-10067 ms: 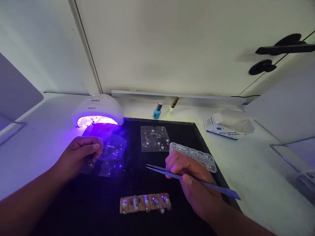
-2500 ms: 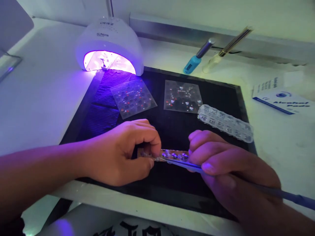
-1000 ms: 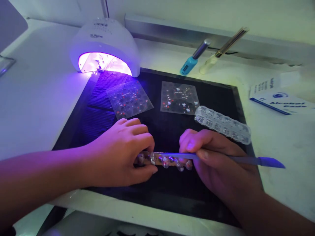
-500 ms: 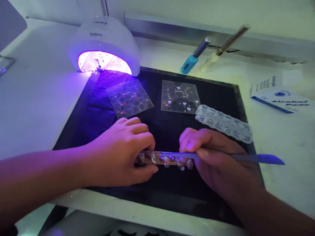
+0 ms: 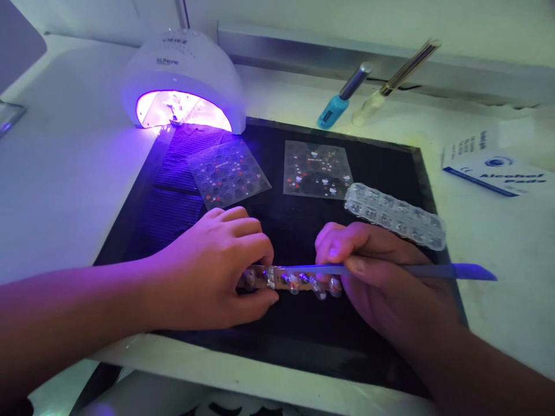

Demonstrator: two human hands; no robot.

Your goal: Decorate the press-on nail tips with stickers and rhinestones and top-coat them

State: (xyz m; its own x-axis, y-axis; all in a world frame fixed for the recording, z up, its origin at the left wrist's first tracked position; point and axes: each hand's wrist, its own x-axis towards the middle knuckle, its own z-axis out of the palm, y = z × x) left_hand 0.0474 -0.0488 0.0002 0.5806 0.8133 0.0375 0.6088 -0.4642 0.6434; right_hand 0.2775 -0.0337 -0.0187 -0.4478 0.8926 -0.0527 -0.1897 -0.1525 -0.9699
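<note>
Some nail tips sit partly hidden by the left hand.

brown strip | clear nail tips along it | over black mat | tweezers slim, near-level

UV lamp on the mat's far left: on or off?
On. The lamp glows bright pink-violet inside its opening, and purple light spills onto the mat and the left hand.

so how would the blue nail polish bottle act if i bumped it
The blue nail polish bottle would probably tip fairly easily, being narrow with a tall silver cap. Its smooth, shiny surface may feel a bit slippery.
</note>
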